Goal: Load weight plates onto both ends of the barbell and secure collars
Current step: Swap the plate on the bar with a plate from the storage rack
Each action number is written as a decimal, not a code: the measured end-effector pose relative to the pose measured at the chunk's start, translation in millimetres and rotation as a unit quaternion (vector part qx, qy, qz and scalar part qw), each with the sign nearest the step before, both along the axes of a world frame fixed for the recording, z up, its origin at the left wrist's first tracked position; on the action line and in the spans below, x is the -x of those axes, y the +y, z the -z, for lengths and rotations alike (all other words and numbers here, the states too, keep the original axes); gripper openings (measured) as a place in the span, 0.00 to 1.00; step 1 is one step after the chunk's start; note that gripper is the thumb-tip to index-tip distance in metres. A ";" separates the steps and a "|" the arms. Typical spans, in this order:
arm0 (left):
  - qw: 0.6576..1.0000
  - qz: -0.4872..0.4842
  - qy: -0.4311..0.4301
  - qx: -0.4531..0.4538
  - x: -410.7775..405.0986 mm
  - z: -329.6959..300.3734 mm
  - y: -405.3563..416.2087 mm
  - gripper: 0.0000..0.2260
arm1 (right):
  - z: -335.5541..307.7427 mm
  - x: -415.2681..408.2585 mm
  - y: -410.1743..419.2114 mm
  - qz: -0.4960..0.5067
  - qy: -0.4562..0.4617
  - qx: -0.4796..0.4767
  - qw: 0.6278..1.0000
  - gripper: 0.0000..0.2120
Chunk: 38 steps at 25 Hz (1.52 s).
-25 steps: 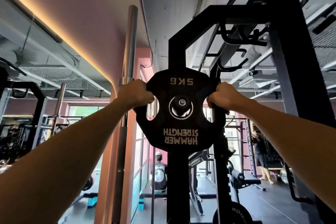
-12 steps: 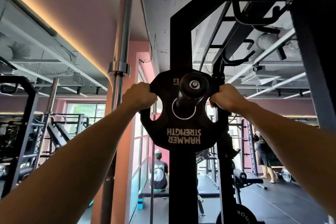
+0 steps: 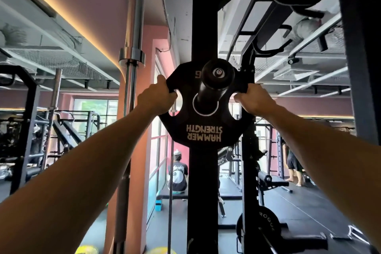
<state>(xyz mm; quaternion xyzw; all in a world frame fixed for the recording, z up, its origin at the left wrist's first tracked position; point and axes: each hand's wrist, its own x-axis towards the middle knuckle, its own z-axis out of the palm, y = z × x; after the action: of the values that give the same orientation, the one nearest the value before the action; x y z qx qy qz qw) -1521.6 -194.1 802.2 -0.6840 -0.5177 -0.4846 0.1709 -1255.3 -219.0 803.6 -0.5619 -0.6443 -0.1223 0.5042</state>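
Both hands are gripping one black weight plate (image 3: 203,117) through its side cut-outs: the left hand (image 3: 157,97) is curling over the plate's upper left edge, and the right hand (image 3: 253,100) is closing on the upper right edge, fingers wrapped into the openings. Between the two hands, the black bar end (image 3: 214,82) is poking through the plate's centre hole toward the camera, its round cap sitting just above the hole. The plate is hanging upside down, with the lettering "HAMMER STRENGTH" reading inverted below the grip. Directly behind the plate, a black rack post (image 3: 205,192) is running up and down. Left of the left hand, a steel bar (image 3: 133,51) is standing upright. Below and to the right of the grip, another plate (image 3: 266,225) is sitting low on the rack. Farther back beneath the grip, a person (image 3: 177,171) is sitting on a bench.
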 end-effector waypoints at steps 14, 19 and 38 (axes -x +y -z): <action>0.970 0.064 0.031 0.231 15.6 154.3 -149.8 0.26 | 143.3 -32.0 -132.6 -0.060 -0.070 0.210 0.973 0.30; 0.969 0.063 0.012 0.237 4.9 152.9 -225.8 0.26 | 145.5 -49.0 -206.6 -0.067 -0.066 0.213 0.973 0.33; 0.967 0.115 0.008 0.229 -159.0 161.2 -499.0 0.24 | 164.9 -240.0 -509.7 0.003 -0.036 0.262 0.964 0.31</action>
<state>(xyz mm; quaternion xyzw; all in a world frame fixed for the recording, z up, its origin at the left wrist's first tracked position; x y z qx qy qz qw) -1362.6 -693.1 641.0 -0.7639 -0.5310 -0.3643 -0.0430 -1015.3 -728.7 638.6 -0.6716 -0.6700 0.0292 0.3150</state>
